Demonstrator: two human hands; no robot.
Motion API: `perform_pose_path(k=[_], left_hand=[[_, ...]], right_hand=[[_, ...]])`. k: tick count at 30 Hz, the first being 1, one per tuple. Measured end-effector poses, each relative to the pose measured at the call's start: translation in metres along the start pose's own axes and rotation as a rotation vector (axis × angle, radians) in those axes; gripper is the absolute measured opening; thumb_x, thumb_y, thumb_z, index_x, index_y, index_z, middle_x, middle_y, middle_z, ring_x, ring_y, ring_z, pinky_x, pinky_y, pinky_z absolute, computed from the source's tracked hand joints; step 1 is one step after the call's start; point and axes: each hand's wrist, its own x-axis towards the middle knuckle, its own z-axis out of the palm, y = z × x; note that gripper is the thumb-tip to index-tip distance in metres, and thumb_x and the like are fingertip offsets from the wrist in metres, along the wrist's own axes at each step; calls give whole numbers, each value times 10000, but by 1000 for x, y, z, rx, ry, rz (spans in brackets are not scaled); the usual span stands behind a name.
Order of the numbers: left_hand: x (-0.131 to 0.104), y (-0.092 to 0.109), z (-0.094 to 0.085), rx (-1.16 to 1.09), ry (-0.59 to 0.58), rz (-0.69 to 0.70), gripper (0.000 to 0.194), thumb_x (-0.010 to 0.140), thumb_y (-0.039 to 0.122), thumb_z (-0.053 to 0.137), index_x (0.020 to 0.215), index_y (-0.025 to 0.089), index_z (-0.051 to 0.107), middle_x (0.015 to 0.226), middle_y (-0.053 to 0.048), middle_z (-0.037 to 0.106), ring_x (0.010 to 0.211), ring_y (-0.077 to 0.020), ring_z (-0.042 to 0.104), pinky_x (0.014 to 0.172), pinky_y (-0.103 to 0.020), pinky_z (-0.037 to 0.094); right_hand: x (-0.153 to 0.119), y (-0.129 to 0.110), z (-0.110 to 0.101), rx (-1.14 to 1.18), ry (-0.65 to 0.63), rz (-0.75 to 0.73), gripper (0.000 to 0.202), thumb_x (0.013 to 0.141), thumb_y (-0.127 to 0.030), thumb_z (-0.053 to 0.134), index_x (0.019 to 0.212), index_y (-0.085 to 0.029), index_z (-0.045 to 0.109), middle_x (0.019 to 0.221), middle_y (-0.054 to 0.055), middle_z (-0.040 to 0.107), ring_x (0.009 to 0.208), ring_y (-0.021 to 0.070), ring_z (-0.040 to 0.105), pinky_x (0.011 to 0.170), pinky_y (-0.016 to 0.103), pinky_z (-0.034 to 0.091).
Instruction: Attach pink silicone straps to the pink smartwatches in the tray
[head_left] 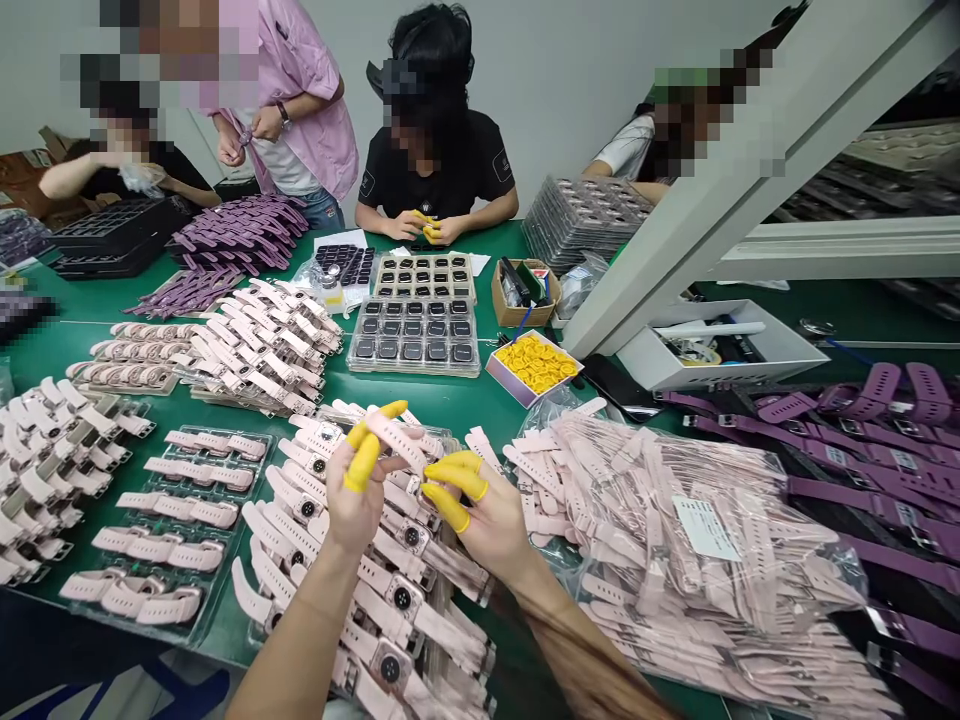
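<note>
A pale pink watch strap (pixel 396 440) with small holes is held between my two hands above the table. My left hand (pixel 357 495) grips its left end, with yellow finger cots on some fingers. The other end is pinched by the fingertips of my right hand (pixel 484 505), which also wear yellow finger cots. Below and around my hands lie rows of pink-strapped watches (pixel 390 595), several with their dark round backs facing up. Close to my right hand is a heap of loose pink straps in clear plastic bags (pixel 660 510).
Trays of pink watches (pixel 169 500) stand at left. Ahead are a tray of black watch faces (pixel 412 335) and a box of yellow finger cots (pixel 536 362). Purple straps (pixel 862 450) lie at right. A slanted metal post (pixel 690 210) rises at right. Several people sit or stand across the table.
</note>
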Motion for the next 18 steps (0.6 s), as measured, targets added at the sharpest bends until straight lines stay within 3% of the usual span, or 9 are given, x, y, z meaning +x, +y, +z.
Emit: perform_pose_path(k=[2, 4, 7, 10, 14, 18], left_hand=[[-3, 1, 1, 123, -276, -14, 391, 884, 438, 736, 1181, 184, 759, 1236, -182, 726, 1092, -321, 715, 923, -449, 603], [-5, 0, 3, 315, -416, 22, 382, 884, 312, 736, 1253, 214, 737, 1228, -163, 706, 1108, -295, 680, 973, -434, 568], [-6, -2, 9, 506, -363, 135, 354, 898, 171, 675, 1240, 236, 736, 1114, -120, 687, 1022, -246, 657, 940, -391, 552], [-7, -4, 12, 459, -321, 136, 386, 905, 150, 664, 1279, 238, 697, 1025, -79, 638, 933, -212, 642, 876, -349, 554], [-11, -4, 7, 262, -350, 59, 459, 912, 187, 703, 1362, 257, 636, 988, -55, 621, 876, -186, 629, 853, -332, 558], [-10, -1, 2, 166, -367, 32, 527, 882, 265, 766, 1391, 242, 633, 1021, -79, 653, 963, -224, 636, 932, -376, 542]], right_hand=[[0, 1, 1, 120, 52, 124, 86, 982, -272, 678, 1060, -264, 714, 932, 36, 708, 771, 177, 698, 648, 303, 611], [0, 2, 0, 265, 100, 248, 93, 987, -349, 672, 1014, -261, 685, 868, 8, 687, 631, 142, 657, 533, 259, 582], [3, 6, -3, 416, 158, 339, 169, 966, -411, 696, 1016, -269, 617, 775, -36, 649, 509, 120, 620, 456, 234, 571], [4, 13, -9, 423, 180, 342, 287, 943, -452, 721, 1137, -298, 577, 865, -11, 690, 603, 152, 692, 541, 268, 629], [3, 23, -15, 383, 10, 311, 365, 946, -520, 689, 1227, -298, 619, 1089, 84, 741, 960, 255, 763, 774, 353, 665], [1, 26, -16, 399, -82, 282, 382, 936, -579, 664, 1184, -289, 671, 1089, 100, 758, 1013, 309, 763, 809, 423, 664]])
